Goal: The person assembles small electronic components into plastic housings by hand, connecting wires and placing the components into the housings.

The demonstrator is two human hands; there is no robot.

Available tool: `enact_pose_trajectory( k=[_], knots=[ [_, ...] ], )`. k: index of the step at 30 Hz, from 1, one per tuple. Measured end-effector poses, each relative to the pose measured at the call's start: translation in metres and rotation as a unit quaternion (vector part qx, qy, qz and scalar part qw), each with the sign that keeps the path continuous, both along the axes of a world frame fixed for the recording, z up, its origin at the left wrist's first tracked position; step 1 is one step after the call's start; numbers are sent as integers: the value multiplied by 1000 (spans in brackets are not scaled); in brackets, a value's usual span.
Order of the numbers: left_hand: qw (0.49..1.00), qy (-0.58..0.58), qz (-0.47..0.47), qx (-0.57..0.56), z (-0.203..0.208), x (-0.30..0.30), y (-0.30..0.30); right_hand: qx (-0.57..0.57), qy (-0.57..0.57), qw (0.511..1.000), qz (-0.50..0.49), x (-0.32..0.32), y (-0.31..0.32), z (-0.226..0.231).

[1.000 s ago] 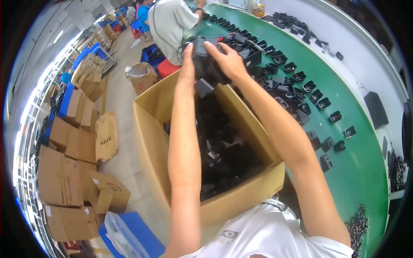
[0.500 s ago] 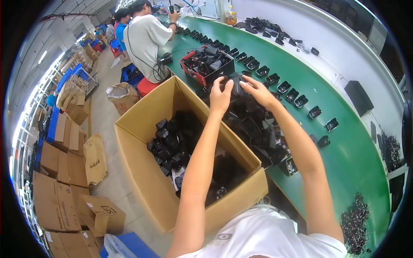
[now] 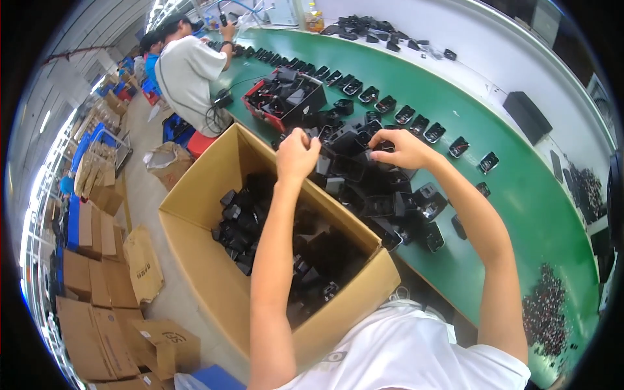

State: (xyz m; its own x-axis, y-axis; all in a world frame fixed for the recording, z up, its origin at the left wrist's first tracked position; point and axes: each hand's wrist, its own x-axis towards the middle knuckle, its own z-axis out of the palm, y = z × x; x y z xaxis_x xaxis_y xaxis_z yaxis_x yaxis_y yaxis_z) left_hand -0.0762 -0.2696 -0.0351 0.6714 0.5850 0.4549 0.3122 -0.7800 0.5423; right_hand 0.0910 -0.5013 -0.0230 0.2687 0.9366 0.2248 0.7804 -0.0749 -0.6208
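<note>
A heap of black plastic housings [image 3: 377,195] lies on the green table along the carton's right side. Over the near-left edge of that heap is my left hand [image 3: 298,156], its fingers curled in; whatever they may hold is hidden. My right hand [image 3: 406,149] hovers over the heap's right part, thumb and fingers apart with a gap between them, and nothing is visibly gripped. Below my left forearm stands an open cardboard carton [image 3: 195,224], with more black plastic parts [image 3: 244,218] inside it.
Black housings [image 3: 404,115] stand in a row along the green table [image 3: 520,214]. A red crate [image 3: 255,109] full of black parts sits beyond the heap. Small dark pieces [image 3: 546,309] are scattered at near right. A person [image 3: 188,68] works farther up the table; cartons [image 3: 84,325] line the left.
Both hands were together on a black housing above the heap; now they are apart and lower, and the right hand has let go. The view has shifted slightly.
</note>
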Motion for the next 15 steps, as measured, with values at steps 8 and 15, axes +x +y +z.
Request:
enact_pose_trajectory(
  k=[8,15],
  knots=[
    [999,18,-15,43,-12,-3,6,21,-9,996,-89,-35,-122,18],
    [987,-53,-65,137,3,4,-2,-43,-22,966,-254,-96,-249,-9]
  ],
)
